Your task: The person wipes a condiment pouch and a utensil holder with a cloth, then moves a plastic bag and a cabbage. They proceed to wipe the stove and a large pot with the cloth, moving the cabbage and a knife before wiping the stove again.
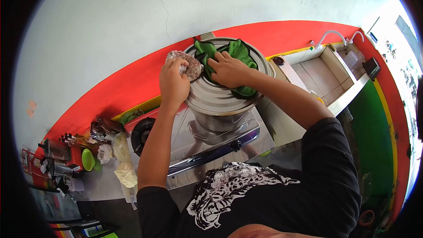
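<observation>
A large steel pot (216, 121) with a ridged round metal lid (212, 98) stands on a gas stove (194, 139). My right hand (231, 70) is on top of the lid, its curled fingers gripping a bunched green cloth with dark edging (241, 52). At the lid's left edge, my left hand (174, 81) grips a crumpled, mottled pinkish-brown cloth (192, 67). Both forearms reach forward from black sleeves. The fingertips of my left hand are partly hidden in the folds.
To the right is a tiled sink (315, 72) with a white tap (330, 37). A black burner (142, 135) lies left of the pot. Further left stand a green bowl (88, 160), plastic bags (122, 147) and kitchen utensils. A red and white wall rises directly behind the pot.
</observation>
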Available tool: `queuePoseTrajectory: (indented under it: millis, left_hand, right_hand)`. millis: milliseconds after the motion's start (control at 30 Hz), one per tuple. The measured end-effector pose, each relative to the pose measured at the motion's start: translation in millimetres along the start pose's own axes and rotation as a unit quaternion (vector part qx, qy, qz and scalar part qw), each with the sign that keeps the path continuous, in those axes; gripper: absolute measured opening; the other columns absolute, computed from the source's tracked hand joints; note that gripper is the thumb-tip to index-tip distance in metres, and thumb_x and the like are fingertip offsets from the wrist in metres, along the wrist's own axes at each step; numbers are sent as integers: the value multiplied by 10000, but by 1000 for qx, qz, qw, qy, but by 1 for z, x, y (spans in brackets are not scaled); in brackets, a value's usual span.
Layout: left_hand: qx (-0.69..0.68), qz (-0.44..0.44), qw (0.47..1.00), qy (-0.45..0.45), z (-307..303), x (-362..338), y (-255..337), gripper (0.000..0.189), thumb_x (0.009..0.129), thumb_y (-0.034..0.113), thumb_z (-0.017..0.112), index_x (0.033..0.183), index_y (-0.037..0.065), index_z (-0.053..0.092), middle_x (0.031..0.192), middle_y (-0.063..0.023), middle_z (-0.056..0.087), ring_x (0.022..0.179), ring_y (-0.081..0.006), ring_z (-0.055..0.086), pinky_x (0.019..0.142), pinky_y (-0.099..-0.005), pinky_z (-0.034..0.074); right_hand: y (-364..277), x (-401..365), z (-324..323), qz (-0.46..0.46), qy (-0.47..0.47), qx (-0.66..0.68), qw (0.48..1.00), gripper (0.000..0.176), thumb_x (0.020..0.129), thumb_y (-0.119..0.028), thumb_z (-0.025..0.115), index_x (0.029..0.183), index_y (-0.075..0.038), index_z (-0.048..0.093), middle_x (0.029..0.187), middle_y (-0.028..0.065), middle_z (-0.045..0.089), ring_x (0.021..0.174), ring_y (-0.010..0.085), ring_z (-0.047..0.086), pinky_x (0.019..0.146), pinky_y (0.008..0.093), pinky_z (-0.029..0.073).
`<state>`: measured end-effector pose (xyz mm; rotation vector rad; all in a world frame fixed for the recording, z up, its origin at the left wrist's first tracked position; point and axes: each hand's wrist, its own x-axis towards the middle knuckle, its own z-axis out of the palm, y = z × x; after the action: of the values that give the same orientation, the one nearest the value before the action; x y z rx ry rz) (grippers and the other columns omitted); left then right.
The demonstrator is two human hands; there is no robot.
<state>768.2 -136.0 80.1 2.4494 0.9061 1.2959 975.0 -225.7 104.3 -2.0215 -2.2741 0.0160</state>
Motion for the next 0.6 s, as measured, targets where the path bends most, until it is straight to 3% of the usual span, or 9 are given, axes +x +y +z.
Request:
queuePoseTrajectory:
  millis: [33, 100, 133, 267, 333, 367, 433, 567, 600]
  left_hand:
    - [-4, -4, 1000, 4, -1, -2, 0, 323, 763, -98, 584, 1035, 54, 671, 1176, -139, 685, 1138, -385, 618, 984, -479, 499]
    - [4, -3, 1000, -7, -2, 0, 1, 318, 764, -96, 586, 1030, 55, 670, 1165, -132, 686, 1136, -383, 619, 986, -478, 498]
    - [3, 2, 1000, -6, -3, 0, 1, 318, 764, -96, 586, 1030, 55, 670, 1165, -132, 686, 1136, -383, 619, 986, -478, 498]
    - [-27, 9, 1000, 11, -2, -2, 1, 319, 762, -102, 571, 1018, 57, 676, 1149, -131, 683, 1140, -381, 611, 998, -471, 492]
    - [-40, 15, 999, 26, 3, -3, -5, 320, 760, -107, 564, 1008, 59, 681, 1148, -128, 683, 1147, -376, 608, 1006, -472, 488]
    - [-40, 30, 998, 30, 5, -5, -9, 323, 757, -113, 558, 998, 60, 687, 1149, -124, 680, 1155, -372, 604, 1020, -475, 478]
    - [-36, 53, 997, 35, 5, -2, -12, 326, 754, -118, 553, 987, 61, 693, 1150, -119, 678, 1163, -368, 600, 1034, -479, 469]
    - [-48, 62, 997, -13, 5, -3, -6, 346, 763, -127, 532, 1013, 51, 692, 1164, -152, 655, 1179, -388, 589, 1063, -485, 443]
    - [-54, 44, 998, 4, 6, -3, -4, 362, 771, -128, 523, 1050, 44, 678, 1163, -162, 651, 1176, -396, 587, 1057, -488, 443]
  right_hand:
    - [11, -8, 1, -1, -4, -5, 1000, 475, 979, -293, 526, 1380, -41, 561, 1460, 229, 537, 1363, 376, 511, 1055, 520, 484]
    - [37, -26, -2, -126, -22, -8, 992, 525, 1022, -329, 503, 1499, -111, 471, 1601, 187, 384, 1445, 363, 391, 1149, 553, 368]
    - [40, -38, -10, -121, -70, 31, 990, 522, 1051, -353, 488, 1526, -135, 480, 1692, 162, 279, 1531, 387, 303, 1221, 586, 242]
    - [53, -82, -18, -176, -89, 41, 980, 495, 1072, -391, 476, 1470, -109, 561, 1746, 159, 184, 1612, 384, 136, 1257, 563, 200]
    - [55, -103, -39, -198, -181, 110, 957, 534, 1108, -481, 423, 1430, -104, 624, 1758, 145, 146, 1628, 373, 41, 1272, 540, 202]
    - [65, -108, -46, -200, -176, 110, 957, 534, 1108, -481, 423, 1430, -104, 624, 1758, 145, 146, 1628, 373, 41, 1272, 540, 202]
    - [91, -107, -63, -131, -289, 241, 917, 637, 1105, -586, 368, 1431, -107, 634, 1753, 130, 179, 1627, 360, 64, 1266, 519, 238]
    - [102, -73, -60, -39, -223, 294, 928, 776, 1067, -680, 351, 1537, -84, 517, 1734, 194, 197, 1616, 356, 138, 1277, 496, 234]
    - [102, -55, -44, -27, -153, 204, 967, 819, 1058, -692, 354, 1580, -65, 430, 1723, 213, 212, 1609, 361, 161, 1287, 484, 216]
